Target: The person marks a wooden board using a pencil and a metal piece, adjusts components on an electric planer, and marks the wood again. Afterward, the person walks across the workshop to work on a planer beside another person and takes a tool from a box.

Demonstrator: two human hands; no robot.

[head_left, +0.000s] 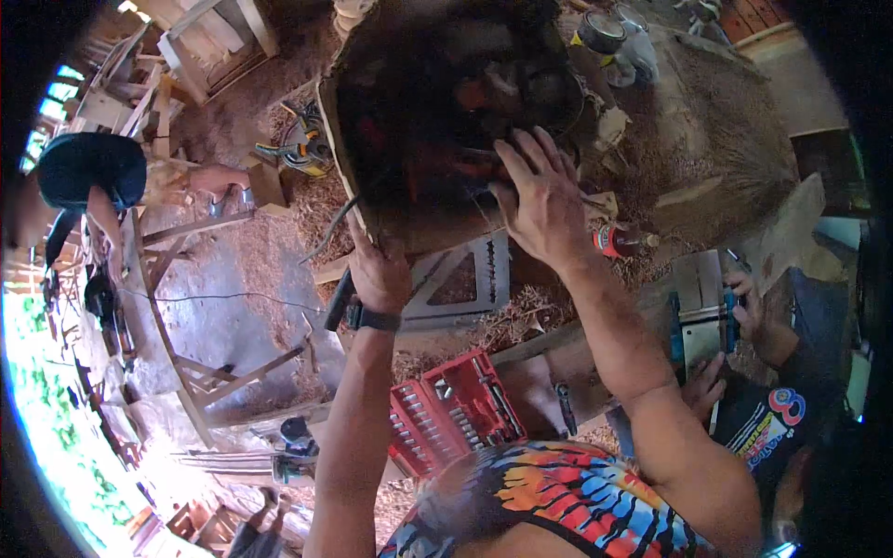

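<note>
A large box-like thing [327, 126] with a pale wooden edge and a very dark inside fills the top centre. My left hand [377, 274] holds its lower left corner, with the fingers partly hidden behind the edge. Over the dark inside, my right hand [542, 195] is open with its fingers spread. Faint reddish shapes show in the shadow beneath it, too dim to name. Just below the box lies a flat metal square [491, 270] with a triangular opening. A bottle with a red label [614, 242] lies right of my right wrist.
A red socket set case [456, 409] lies open near my body, with a ratchet [566, 407] beside it. At right, another person's hands hold a teal-ended tool [704, 327]. A second person stands at left. Cans [600, 35], a pliers bucket [312, 149] and wood shavings surround the box.
</note>
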